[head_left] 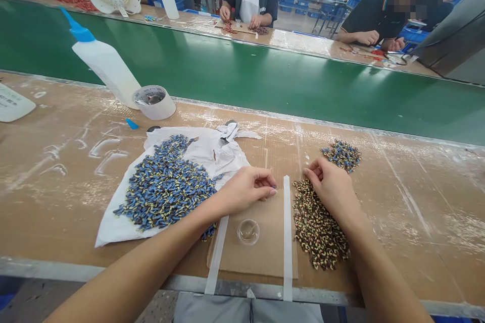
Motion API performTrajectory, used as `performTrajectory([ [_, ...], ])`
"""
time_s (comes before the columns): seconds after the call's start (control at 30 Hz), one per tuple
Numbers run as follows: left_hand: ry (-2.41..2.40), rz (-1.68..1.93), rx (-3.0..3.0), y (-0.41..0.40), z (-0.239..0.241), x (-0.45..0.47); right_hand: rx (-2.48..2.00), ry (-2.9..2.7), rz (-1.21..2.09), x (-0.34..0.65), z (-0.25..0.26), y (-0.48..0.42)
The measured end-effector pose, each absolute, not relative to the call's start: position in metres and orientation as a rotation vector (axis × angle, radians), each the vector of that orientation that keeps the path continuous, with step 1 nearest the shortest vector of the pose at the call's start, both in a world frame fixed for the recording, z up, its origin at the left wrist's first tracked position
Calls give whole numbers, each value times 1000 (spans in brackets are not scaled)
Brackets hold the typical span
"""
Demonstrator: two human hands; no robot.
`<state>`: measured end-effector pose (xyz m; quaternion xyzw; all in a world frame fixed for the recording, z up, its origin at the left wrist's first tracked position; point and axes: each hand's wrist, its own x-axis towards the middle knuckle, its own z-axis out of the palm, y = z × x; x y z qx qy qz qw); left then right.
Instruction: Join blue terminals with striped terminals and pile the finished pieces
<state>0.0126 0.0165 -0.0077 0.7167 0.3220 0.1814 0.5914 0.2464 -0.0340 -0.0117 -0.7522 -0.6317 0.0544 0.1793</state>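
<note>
My left hand (252, 189) is held over the taped cardboard pad (261, 257), thumb and fingertips pinched together. A tiny dark speck shows at those fingertips, too small to name. To its left, a large heap of small blue, yellow and black parts (166, 186) lies on a white plastic bag (117, 229). My right hand (331, 184) is at the upper edge of a pile of small black, cream and reddish parts (318, 232). Its thumb and forefinger are pinched, and anything between them is hidden. A small clear round dish (248, 232) sits on the pad between my forearms.
A smaller pile of blue and yellow parts (343, 155) lies beyond my right hand. A white squeeze bottle (108, 68) and a tape roll (155, 102) stand at the back left. Past them runs a green conveyor belt (242, 81), with people working on its far side.
</note>
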Motion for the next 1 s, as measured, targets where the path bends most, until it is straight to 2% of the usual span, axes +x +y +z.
performTrajectory([
  [0.17, 753, 429, 1647, 16, -8, 13, -2133, -1689, 240, 252, -12, -35],
  [0.4, 780, 469, 1625, 15, -6, 12, -1595, -1321, 993, 244, -1, -38],
  [0.6, 807, 515, 1637, 11, -6, 14, -1421, -1193, 1311, 222, 4, -43],
  [0.7, 786, 548, 1637, 10, -8, 16, -1372, -1125, 1390, 215, 1, -44],
  [1.0, 769, 584, 1627, 8, -5, 16, -1393, -1150, 1337, 205, 3, -45],
])
